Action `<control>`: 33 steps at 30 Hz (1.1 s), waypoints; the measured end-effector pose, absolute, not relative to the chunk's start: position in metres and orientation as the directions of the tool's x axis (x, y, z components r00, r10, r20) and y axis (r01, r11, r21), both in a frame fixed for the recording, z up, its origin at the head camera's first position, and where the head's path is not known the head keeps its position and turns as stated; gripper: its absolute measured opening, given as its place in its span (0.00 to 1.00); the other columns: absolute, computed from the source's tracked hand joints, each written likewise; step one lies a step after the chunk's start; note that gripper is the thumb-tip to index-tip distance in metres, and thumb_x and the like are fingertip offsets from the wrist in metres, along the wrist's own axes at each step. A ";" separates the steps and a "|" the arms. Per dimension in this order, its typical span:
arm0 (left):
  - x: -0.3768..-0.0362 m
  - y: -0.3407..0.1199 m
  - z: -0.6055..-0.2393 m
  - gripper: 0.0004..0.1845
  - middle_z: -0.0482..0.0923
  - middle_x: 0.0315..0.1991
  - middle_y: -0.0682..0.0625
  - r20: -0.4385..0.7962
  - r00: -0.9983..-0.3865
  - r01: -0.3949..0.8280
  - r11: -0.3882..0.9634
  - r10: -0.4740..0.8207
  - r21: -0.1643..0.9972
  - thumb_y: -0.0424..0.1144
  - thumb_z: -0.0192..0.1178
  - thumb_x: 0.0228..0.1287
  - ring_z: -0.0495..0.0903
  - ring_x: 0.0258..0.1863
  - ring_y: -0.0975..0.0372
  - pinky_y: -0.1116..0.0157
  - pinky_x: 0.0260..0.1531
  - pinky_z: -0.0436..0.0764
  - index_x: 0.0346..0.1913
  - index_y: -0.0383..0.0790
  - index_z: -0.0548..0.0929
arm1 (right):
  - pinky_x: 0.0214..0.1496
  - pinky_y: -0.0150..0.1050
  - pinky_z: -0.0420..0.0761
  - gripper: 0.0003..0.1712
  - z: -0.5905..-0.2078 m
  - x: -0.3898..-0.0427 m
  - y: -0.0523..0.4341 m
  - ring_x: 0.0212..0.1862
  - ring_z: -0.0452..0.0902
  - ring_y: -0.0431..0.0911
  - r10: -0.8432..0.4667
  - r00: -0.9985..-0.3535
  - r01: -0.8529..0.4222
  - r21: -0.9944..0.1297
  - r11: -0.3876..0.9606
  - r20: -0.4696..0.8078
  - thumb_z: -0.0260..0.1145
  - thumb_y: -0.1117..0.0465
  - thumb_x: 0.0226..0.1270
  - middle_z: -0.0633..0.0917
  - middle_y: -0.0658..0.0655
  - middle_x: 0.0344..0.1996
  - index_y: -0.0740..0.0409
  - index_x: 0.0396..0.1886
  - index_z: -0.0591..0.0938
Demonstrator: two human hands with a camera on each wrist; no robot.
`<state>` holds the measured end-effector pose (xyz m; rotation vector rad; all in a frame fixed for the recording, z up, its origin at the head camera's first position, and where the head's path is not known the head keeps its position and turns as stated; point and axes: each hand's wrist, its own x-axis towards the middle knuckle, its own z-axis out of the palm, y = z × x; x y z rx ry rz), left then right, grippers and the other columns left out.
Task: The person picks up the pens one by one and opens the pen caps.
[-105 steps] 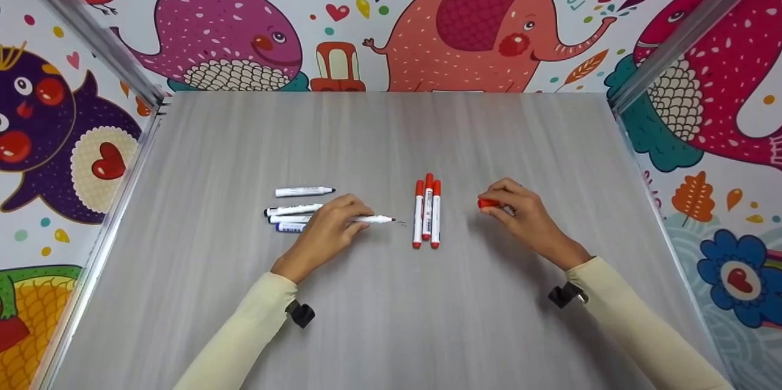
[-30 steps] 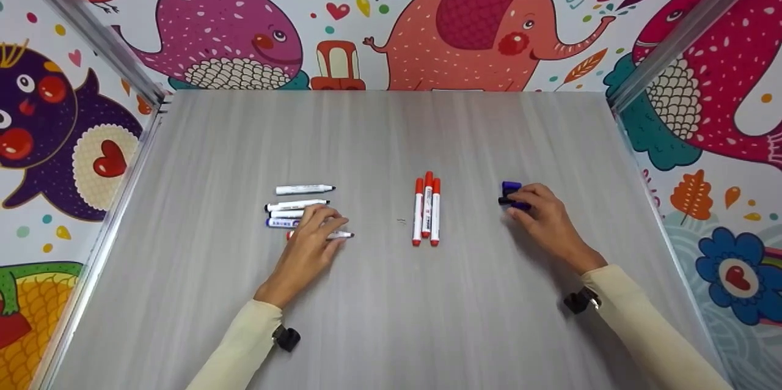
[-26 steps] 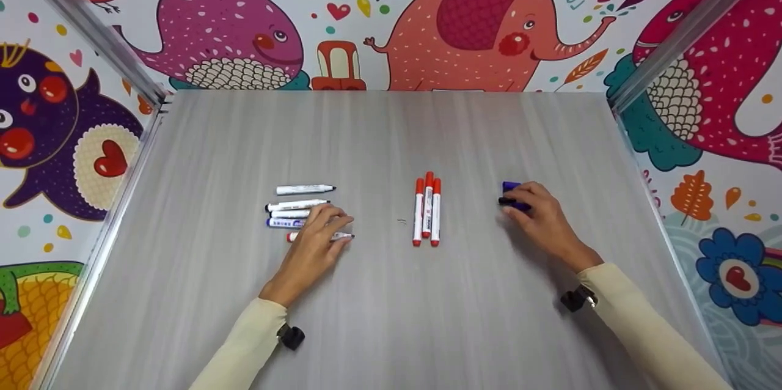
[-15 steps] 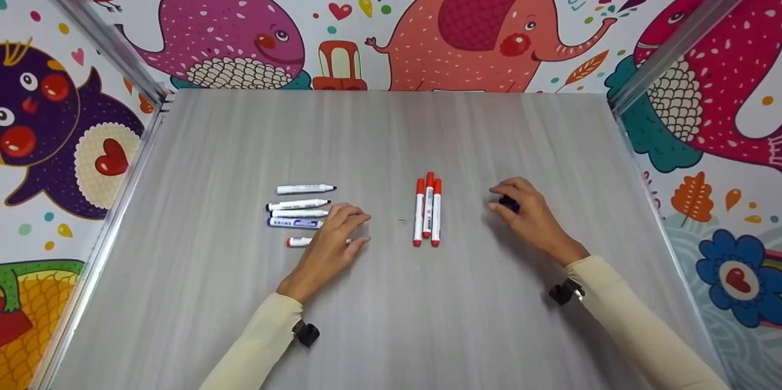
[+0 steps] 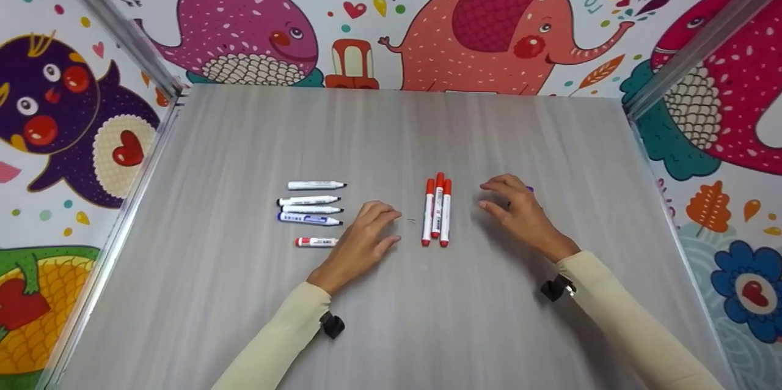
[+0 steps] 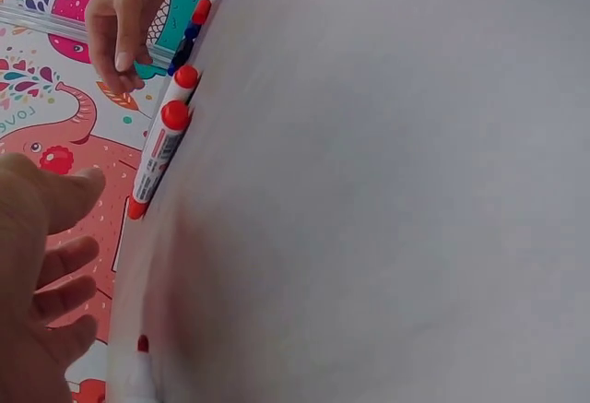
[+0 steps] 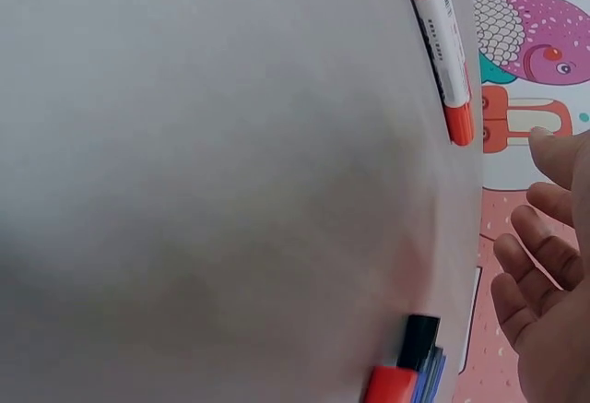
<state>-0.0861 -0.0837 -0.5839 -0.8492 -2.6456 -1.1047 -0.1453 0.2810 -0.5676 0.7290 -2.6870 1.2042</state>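
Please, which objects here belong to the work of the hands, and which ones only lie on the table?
Belong to the work:
left hand, open, beside the red-ended marker
right hand, open, beside the loose caps

Only lying there:
three capped red markers
four uncapped markers
grey table

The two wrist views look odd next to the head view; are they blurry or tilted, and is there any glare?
Head view: sharp, evenly lit, soft shadows under the left hand and right hand. Left wrist view: turned sideways, the table a smooth grey, the near fingers soft. Right wrist view: also turned, red marker fairly sharp, caps softer. No harsh glare anywhere.
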 end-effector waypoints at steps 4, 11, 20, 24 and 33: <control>-0.090 -0.071 -0.585 0.23 0.81 0.64 0.46 0.314 -0.821 0.561 0.568 0.477 0.603 0.37 0.73 0.75 0.76 0.67 0.55 0.57 0.70 0.78 0.68 0.33 0.84 | 0.66 0.25 0.70 0.19 -0.568 -0.144 0.282 0.62 0.79 0.54 -0.365 -0.890 -0.447 -0.683 0.577 0.274 0.78 0.67 0.72 0.85 0.59 0.56 0.67 0.59 0.89; -0.090 -0.062 -0.586 0.24 0.81 0.63 0.47 0.307 -0.818 0.560 0.557 0.486 0.613 0.37 0.74 0.74 0.76 0.66 0.55 0.58 0.70 0.78 0.68 0.33 0.84 | 0.69 0.30 0.72 0.19 -0.572 -0.150 0.269 0.62 0.79 0.54 -0.391 -0.880 -0.462 -0.680 0.569 0.270 0.78 0.66 0.73 0.85 0.60 0.57 0.67 0.60 0.88; -0.087 -0.055 -0.592 0.26 0.80 0.65 0.47 0.271 -0.838 0.526 0.572 0.473 0.630 0.37 0.74 0.74 0.75 0.68 0.56 0.59 0.72 0.77 0.70 0.33 0.82 | 0.70 0.44 0.78 0.21 -0.574 -0.160 0.242 0.62 0.78 0.55 -0.445 -0.853 -0.499 -0.677 0.540 0.273 0.78 0.65 0.73 0.84 0.61 0.58 0.67 0.61 0.88; -0.088 -0.048 -0.594 0.28 0.78 0.68 0.46 0.250 -0.840 0.519 0.578 0.482 0.629 0.38 0.74 0.74 0.73 0.72 0.55 0.59 0.74 0.74 0.72 0.33 0.81 | 0.70 0.57 0.79 0.22 -0.575 -0.161 0.237 0.63 0.77 0.56 -0.438 -0.866 -0.471 -0.684 0.557 0.241 0.78 0.65 0.73 0.84 0.61 0.59 0.67 0.63 0.87; -0.086 -0.040 -0.603 0.32 0.75 0.70 0.44 0.248 -0.861 0.487 0.580 0.444 0.653 0.38 0.75 0.72 0.70 0.74 0.53 0.57 0.76 0.72 0.74 0.30 0.78 | 0.72 0.56 0.78 0.22 -0.577 -0.172 0.217 0.64 0.76 0.56 -0.458 -0.867 -0.458 -0.678 0.574 0.197 0.77 0.63 0.75 0.83 0.62 0.60 0.67 0.63 0.87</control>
